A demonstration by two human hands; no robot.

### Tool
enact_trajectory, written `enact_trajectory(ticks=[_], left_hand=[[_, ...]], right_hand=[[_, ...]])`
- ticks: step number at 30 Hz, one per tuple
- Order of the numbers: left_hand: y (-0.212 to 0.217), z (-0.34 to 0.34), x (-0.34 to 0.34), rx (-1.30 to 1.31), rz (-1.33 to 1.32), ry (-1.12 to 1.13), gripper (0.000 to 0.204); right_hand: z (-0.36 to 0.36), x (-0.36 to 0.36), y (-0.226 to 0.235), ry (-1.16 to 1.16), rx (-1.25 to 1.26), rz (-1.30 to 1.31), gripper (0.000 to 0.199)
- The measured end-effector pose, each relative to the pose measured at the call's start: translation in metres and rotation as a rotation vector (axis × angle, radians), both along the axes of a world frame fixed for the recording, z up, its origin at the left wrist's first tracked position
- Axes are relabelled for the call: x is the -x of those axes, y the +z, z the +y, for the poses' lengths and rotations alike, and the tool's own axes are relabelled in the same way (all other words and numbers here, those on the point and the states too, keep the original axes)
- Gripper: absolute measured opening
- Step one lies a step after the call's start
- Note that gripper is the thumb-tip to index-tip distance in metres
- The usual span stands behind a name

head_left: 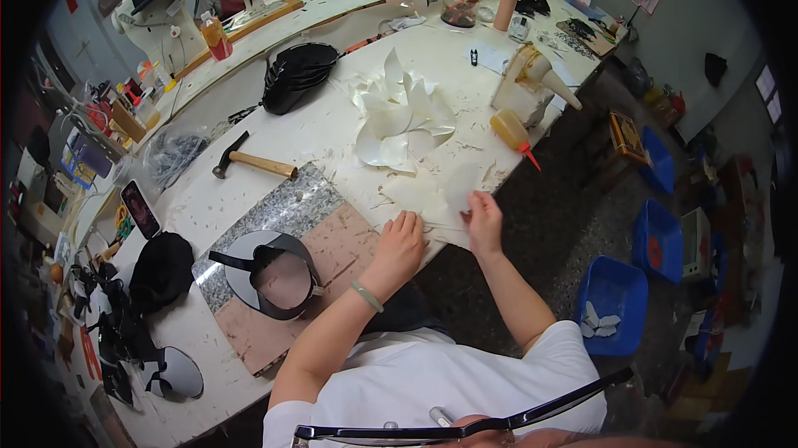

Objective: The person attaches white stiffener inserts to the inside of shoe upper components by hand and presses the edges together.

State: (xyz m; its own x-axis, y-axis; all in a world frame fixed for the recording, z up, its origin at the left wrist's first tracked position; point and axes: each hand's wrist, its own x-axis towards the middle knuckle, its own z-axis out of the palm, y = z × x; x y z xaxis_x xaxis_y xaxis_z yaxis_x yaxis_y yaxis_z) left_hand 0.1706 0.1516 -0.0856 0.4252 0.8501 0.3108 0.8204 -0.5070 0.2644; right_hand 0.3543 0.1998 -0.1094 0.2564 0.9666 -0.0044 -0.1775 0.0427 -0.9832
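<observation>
Between the thumb and fingers of my right hand (485,222) is the edge of a thin, translucent white sheet piece (461,185), tilted up from the table. My left hand (401,242) rests palm down at the table's near edge, fingers extended and lightly bent, touching flat off-white pieces (416,194). Beyond both hands lies a loose pile of curved, glossy white pieces (401,115). Left of my left forearm, a grey and black shoe upper (274,273) with a strap sits on a stone slab and brown board (337,240).
A hammer (256,164), a phone (140,208) and black shoe parts (299,74) lie leftward. On the right stand a glue-stained container (522,82) and a yellow bottle with a red nozzle (514,134). Blue bins (613,302) are on the floor. A sewing machine (179,3) stands behind.
</observation>
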Motion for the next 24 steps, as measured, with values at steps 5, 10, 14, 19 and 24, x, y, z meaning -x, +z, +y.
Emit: enact_trajectory(ticks=[5, 10, 14, 19, 24], left_hand=[[-0.001, 0.002, 0.001, 0.04, -0.007, -0.043, 0.046], [0.026, -0.014, 0.016, -0.019, -0.072, -0.011, 0.049], [0.107, -0.06, 0.061, -0.111, -0.128, 0.215, 0.037], [0.126, -0.095, 0.137, -0.042, -0.058, 0.503, 0.018], [0.107, -0.101, 0.155, 0.441, 0.039, 0.429, 0.027]], right_hand=[[0.001, -0.046, 0.019, -0.401, -0.243, 0.472, 0.02], [-0.022, -0.058, 0.085, -0.318, -0.261, 0.447, 0.019], [-0.033, -0.028, 0.078, -0.05, -0.104, 0.313, 0.02], [-0.05, 0.039, 0.093, 0.24, -0.008, 0.208, 0.029], [-0.055, 0.084, 0.094, 0.493, 0.048, 0.14, 0.039]])
